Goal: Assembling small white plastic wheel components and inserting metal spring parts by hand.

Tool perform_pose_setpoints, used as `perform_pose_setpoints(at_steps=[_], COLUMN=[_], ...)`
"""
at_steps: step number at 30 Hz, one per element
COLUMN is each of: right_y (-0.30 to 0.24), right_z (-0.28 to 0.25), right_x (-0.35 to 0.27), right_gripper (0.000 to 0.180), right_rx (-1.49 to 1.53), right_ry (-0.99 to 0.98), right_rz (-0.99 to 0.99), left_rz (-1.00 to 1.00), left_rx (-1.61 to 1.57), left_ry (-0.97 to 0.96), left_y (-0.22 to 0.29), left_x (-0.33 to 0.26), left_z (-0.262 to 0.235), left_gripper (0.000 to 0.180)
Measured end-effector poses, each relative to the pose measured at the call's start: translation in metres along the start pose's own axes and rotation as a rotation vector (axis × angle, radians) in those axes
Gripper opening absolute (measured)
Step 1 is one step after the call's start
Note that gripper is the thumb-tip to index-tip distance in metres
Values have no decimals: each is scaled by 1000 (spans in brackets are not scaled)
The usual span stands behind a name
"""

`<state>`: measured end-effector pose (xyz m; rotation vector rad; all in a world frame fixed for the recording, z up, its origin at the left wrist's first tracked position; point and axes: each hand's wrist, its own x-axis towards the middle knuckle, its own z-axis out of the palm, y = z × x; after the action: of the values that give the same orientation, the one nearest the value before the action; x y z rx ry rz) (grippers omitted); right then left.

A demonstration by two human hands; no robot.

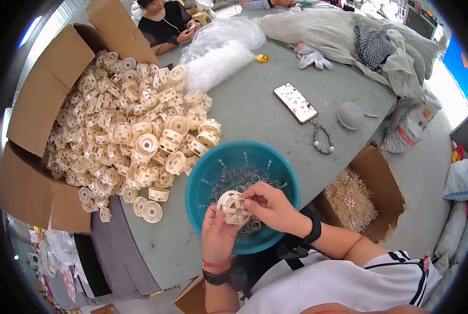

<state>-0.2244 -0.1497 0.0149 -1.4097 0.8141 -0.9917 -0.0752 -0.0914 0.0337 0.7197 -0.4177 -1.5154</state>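
Observation:
A round cream plastic wheel part (234,207) with slots and radial spokes is held up over a teal basin (194,209). My left hand (216,238) grips it from the left and below, fingers closed round its rim. At its right side my right hand (270,206) is closed, thumb and fingers pressed to the part; whether a small piece is between them is hidden. Inside the basin lie many metal coil springs (239,179), partly covered by my hands.
A large pile of similar plastic wheels (121,128) spills from a cardboard box (48,91) on the left. A phone (295,103) with a beaded strap and a grey rounded object (350,115) lie right. A carton (385,196) of small pale pieces stands below. Another person (163,23) sits across.

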Motion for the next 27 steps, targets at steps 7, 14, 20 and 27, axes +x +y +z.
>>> perform_pose_setpoints(at_steps=[7, 14, 20, 27], right_y=[-13, -9, 45, 38], right_z=[-1, -71, -227, -228], right_x=[-7, -11, -88, -80], right_gripper=[11, 9, 17, 34], right_rx=[-186, -48, -931, -1115], right_ry=[-27, 302, 699, 756], right_rz=[-165, -156, -47, 128], left_rz=[382, 462, -80, -395], left_rx=[707, 731, 773, 1648], left_ry=[246, 220, 355, 436], left_y=[-13, 19, 65, 68], left_x=[7, -11, -149, -165], left_z=[-22, -43, -109, -94], left_gripper=[16, 19, 29, 43])
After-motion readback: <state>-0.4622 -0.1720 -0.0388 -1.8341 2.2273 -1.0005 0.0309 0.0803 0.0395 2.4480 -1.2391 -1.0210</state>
